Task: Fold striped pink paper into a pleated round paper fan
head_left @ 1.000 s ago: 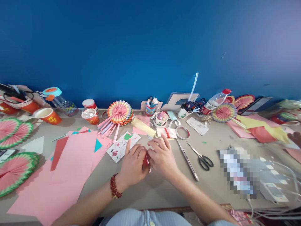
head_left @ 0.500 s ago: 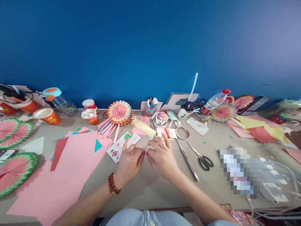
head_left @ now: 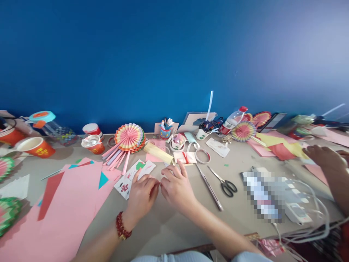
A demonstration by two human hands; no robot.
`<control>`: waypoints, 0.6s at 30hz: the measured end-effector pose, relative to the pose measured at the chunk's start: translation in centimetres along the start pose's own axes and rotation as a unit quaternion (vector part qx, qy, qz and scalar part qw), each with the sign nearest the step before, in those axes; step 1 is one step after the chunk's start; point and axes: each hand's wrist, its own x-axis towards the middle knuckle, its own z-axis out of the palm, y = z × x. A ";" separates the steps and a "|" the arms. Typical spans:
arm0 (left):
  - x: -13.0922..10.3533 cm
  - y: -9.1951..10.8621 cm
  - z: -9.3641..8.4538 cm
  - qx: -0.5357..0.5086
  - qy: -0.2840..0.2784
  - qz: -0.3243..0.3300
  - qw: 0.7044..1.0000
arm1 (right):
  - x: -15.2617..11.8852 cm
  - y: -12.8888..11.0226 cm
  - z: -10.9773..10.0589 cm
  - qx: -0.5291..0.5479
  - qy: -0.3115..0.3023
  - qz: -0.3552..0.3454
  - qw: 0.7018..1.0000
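Note:
My left hand, with a dark red bead bracelet at the wrist, is held over the grey table with thumb and fingertips pinched. My right hand meets it fingertip to fingertip, thumb and index closed, other fingers raised. Whatever is between the fingertips is too small to make out. Just behind my left hand lies a white sheet with red and green prints. Beyond my right hand are a yellow folded paper strip and a white packet with a red tie.
Pink paper sheets cover the left side. A silver pen-like tool and black-handled scissors lie right of my hands. Paper fans, cups and tape stand behind. Another person's hand is at far right.
The view has turned to the right, so the table's things appear further left. Another person's hand and arm now show more fully at the right. My hands keep their fingertips together.

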 end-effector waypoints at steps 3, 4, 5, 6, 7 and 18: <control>-0.1 -0.3 0.3 -0.009 -0.001 0.002 1.000 | -0.1 -0.1 0.4 -0.011 -0.003 0.001 1.000; -0.2 -0.3 0.4 -0.016 -0.003 0.004 1.000 | -0.2 -0.2 0.5 -0.016 -0.003 0.003 1.000; -0.2 -0.4 0.5 -0.022 -0.004 0.005 1.000 | -0.2 -0.4 0.5 -0.019 -0.003 0.005 1.000; -0.3 -0.4 0.6 -0.029 -0.005 0.006 1.000 | -0.2 -0.6 0.5 -0.022 -0.004 0.007 1.000; -0.3 -0.5 0.7 -0.036 -0.007 0.006 0.999 | -0.2 -0.7 0.3 -0.021 -0.007 0.011 1.000; 0.1 -1.5 1.1 -0.336 0.002 -0.219 0.916 | -1.6 5.5 -4.8 0.124 0.087 0.120 0.981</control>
